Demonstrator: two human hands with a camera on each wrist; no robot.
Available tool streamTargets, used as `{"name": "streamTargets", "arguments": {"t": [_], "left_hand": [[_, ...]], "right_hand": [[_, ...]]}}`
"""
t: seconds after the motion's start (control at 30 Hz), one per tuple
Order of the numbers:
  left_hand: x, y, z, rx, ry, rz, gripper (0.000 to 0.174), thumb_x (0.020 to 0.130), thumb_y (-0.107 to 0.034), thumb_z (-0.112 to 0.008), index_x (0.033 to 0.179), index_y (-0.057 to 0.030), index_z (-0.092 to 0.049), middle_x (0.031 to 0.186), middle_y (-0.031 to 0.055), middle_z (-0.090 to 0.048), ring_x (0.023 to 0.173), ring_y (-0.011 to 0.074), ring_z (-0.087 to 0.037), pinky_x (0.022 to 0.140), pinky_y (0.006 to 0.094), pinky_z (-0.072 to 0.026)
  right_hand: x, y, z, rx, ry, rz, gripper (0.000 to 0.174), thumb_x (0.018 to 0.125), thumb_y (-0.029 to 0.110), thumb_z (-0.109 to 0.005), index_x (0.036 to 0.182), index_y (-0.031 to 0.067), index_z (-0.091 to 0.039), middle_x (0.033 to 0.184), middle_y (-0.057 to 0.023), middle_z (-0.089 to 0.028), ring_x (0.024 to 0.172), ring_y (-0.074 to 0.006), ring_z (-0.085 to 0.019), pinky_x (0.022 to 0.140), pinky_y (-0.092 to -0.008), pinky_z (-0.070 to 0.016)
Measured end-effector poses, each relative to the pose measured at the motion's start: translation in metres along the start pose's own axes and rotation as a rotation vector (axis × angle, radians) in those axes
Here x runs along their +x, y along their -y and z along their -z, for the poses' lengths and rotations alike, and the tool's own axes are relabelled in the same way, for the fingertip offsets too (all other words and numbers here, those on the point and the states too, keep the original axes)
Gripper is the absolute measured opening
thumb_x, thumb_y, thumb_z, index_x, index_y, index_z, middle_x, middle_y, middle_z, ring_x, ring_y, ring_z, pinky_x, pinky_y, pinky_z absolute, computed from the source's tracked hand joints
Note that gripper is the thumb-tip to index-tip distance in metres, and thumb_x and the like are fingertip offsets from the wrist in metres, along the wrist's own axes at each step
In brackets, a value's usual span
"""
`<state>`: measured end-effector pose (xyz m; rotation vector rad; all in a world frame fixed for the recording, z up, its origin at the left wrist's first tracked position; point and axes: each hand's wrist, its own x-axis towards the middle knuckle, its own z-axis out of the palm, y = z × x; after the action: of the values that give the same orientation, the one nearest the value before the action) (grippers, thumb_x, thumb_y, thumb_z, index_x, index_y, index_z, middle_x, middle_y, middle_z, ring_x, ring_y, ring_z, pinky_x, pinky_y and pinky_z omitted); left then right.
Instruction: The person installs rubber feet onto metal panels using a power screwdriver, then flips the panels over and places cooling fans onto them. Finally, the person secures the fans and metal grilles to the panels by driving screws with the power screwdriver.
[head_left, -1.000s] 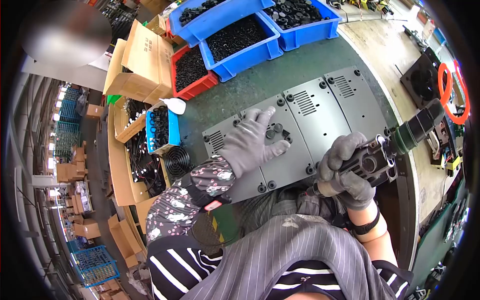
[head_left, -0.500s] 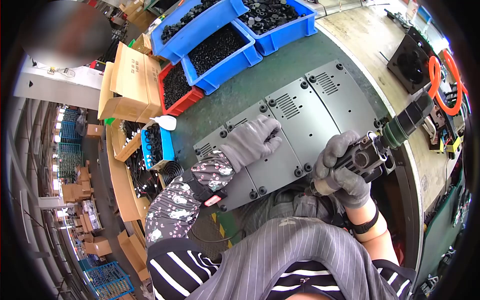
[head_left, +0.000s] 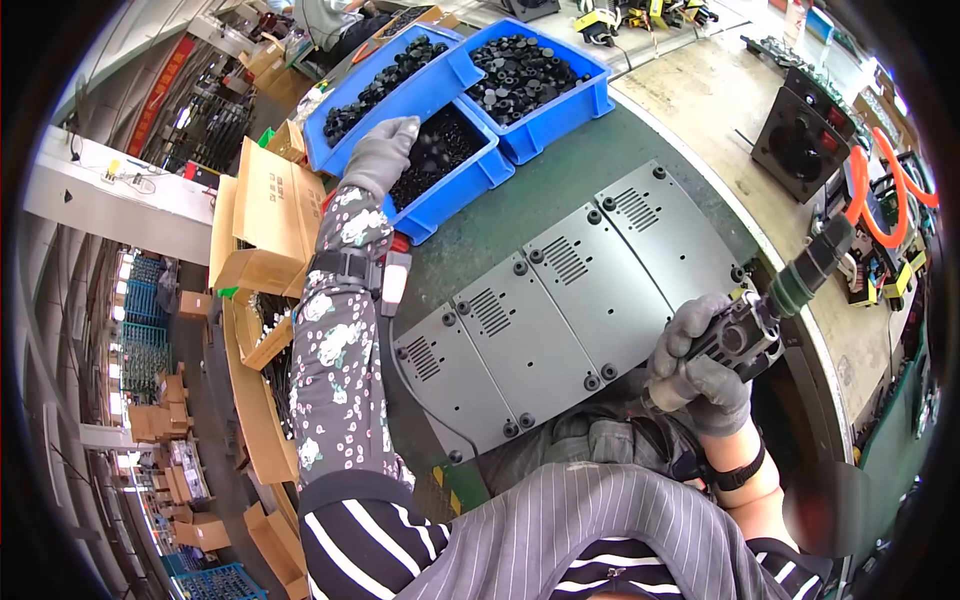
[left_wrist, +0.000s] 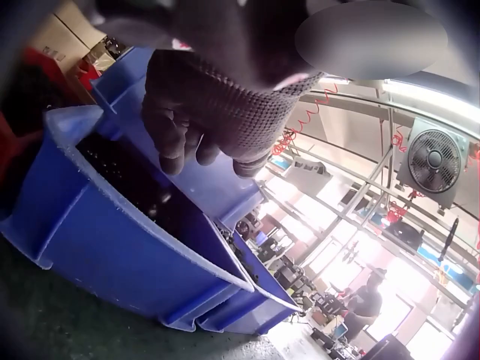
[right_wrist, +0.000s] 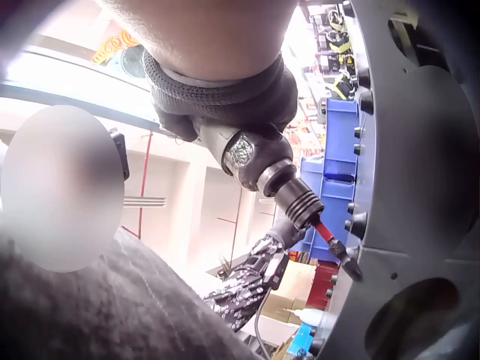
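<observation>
My gloved left hand [head_left: 383, 157] is over the blue bin of small black parts [head_left: 445, 150]; in the left wrist view its fingers hang down, with blurred specks below. Gripped in my gloved right hand [head_left: 705, 365] is a power driver [head_left: 745, 325]. Its red-and-dark bit [right_wrist: 337, 250] points toward the grey panels in the right wrist view. Four grey slotted metal panels [head_left: 560, 320] lie side by side on the green surface, with black round feet [head_left: 536, 256] near their corners.
Another blue bin [head_left: 550, 135] holds round black pieces, and a tilted blue bin [head_left: 330, 150] stands beside it. Cardboard boxes [head_left: 275, 205] are at the left. A black fan unit [head_left: 795, 150] and orange coiled tubing [head_left: 858, 190] lie at the right.
My left hand has moved off the panels, up and left to the bin. The loose round pieces once beside it no longer lie on the panel. My right hand still holds the driver.
</observation>
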<state>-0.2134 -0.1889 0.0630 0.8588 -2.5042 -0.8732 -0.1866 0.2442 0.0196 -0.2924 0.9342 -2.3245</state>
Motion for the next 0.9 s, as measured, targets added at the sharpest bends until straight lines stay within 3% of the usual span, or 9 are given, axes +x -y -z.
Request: {"name": "streamTargets", "arguments": {"t": [0.03, 0.13, 0.2, 0.37, 0.5, 0.6, 0.7, 0.8, 0.9], "left_hand": [[-0.017, -0.014, 0.004, 0.015, 0.067, 0.202, 0.045, 0.087, -0.040, -0.057, 0.115, -0.0056, -0.060, 0.103, 0.0151, -0.065, 0.098, 0.0242, -0.061, 0.087, 0.0319, -0.0454], [-0.035, 0.007, 0.002, 0.157, 0.002, 0.005, 0.041, 0.087, -0.036, -0.056, 0.113, -0.0053, -0.060, 0.109, 0.0144, -0.064, 0.104, 0.0240, -0.059, 0.090, 0.0319, -0.0437], [-0.071, 0.002, 0.004, 0.237, -0.088, -0.171, 0.036, 0.086, -0.031, -0.057, 0.111, -0.0056, -0.062, 0.108, 0.0128, -0.064, 0.103, 0.0230, -0.060, 0.091, 0.0314, -0.0437], [-0.146, 0.004, 0.011, 0.174, -0.030, -0.134, 0.025, 0.082, -0.021, -0.063, 0.103, -0.0064, -0.066, 0.097, 0.0122, -0.066, 0.085, 0.0227, -0.064, 0.079, 0.0309, -0.0494], [-0.172, 0.010, 0.015, 0.163, -0.068, -0.289, 0.021, 0.083, -0.015, -0.062, 0.102, -0.0055, -0.065, 0.095, 0.0126, -0.066, 0.084, 0.0221, -0.064, 0.077, 0.0307, -0.0489], [-0.206, 0.022, -0.001, 0.005, 0.077, -0.135, 0.022, 0.084, -0.006, -0.059, 0.104, 0.0008, -0.062, 0.101, 0.0116, -0.064, 0.093, 0.0196, -0.060, 0.082, 0.0292, -0.0472], [-0.239, 0.021, -0.004, -0.066, 0.149, 0.018, 0.022, 0.085, -0.002, -0.054, 0.106, 0.0025, -0.061, 0.102, 0.0090, -0.064, 0.093, 0.0169, -0.059, 0.082, 0.0275, -0.0472], [-0.283, -0.001, 0.004, -0.407, 0.352, 0.366, 0.021, 0.086, -0.004, -0.053, 0.105, 0.0007, -0.062, 0.091, 0.0038, -0.063, 0.072, 0.0056, -0.052, 0.062, 0.0187, -0.0427], [-0.323, -0.002, 0.017, -0.571, 0.732, 0.420, 0.022, 0.085, -0.009, -0.057, 0.103, 0.0029, -0.062, 0.084, 0.0033, -0.062, 0.066, 0.0059, -0.052, 0.060, 0.0182, -0.0424]], "right_hand": [[0.000, 0.003, 0.002, 0.038, 0.001, 0.020, 0.037, 0.063, 0.011, -0.075, 0.089, 0.0037, -0.050, 0.076, -0.0055, -0.053, 0.066, -0.0195, -0.059, 0.059, -0.0312, -0.0522], [0.001, 0.023, 0.018, -0.068, -0.048, 0.124, 0.038, 0.064, 0.013, -0.075, 0.090, 0.0050, -0.048, 0.076, -0.0050, -0.052, 0.065, -0.0182, -0.058, 0.056, -0.0308, -0.0514], [-0.001, 0.040, 0.039, -0.233, -0.111, 0.213, 0.037, 0.068, 0.015, -0.071, 0.094, 0.0079, -0.046, 0.079, -0.0032, -0.049, 0.066, -0.0157, -0.054, 0.052, -0.0308, -0.0479], [-0.011, 0.080, 0.103, -0.330, -0.253, 0.306, 0.042, 0.074, 0.015, -0.063, 0.111, 0.0104, -0.043, 0.089, -0.0020, -0.045, 0.077, -0.0142, -0.048, 0.068, -0.0275, -0.0439], [-0.007, 0.088, 0.138, -0.541, -0.365, 0.491, 0.040, 0.077, 0.012, -0.061, 0.113, 0.0084, -0.046, 0.087, -0.0027, -0.048, 0.075, -0.0120, -0.049, 0.064, -0.0252, -0.0431], [-0.012, 0.089, 0.142, -0.658, -0.578, 0.448, 0.034, 0.078, 0.008, -0.060, 0.111, 0.0052, -0.050, 0.078, -0.0022, -0.052, 0.066, -0.0092, -0.050, 0.057, -0.0227, -0.0422], [0.000, 0.073, 0.159, -0.696, -0.519, 0.614, 0.026, 0.075, -0.003, -0.060, 0.098, 0.0055, -0.052, 0.075, -0.0026, -0.053, 0.056, -0.0077, -0.050, 0.049, -0.0216, -0.0409], [-0.003, 0.060, 0.166, -0.716, -0.454, 0.445, 0.022, 0.076, -0.003, -0.060, 0.096, 0.0036, -0.053, 0.080, -0.0054, -0.055, 0.067, -0.0092, -0.054, 0.059, -0.0233, -0.0445], [0.001, 0.051, 0.175, -1.047, -0.381, 0.590, 0.025, 0.073, 0.001, -0.064, 0.097, 0.0020, -0.055, 0.086, -0.0064, -0.057, 0.076, -0.0137, -0.055, 0.070, -0.0268, -0.0458]]}}
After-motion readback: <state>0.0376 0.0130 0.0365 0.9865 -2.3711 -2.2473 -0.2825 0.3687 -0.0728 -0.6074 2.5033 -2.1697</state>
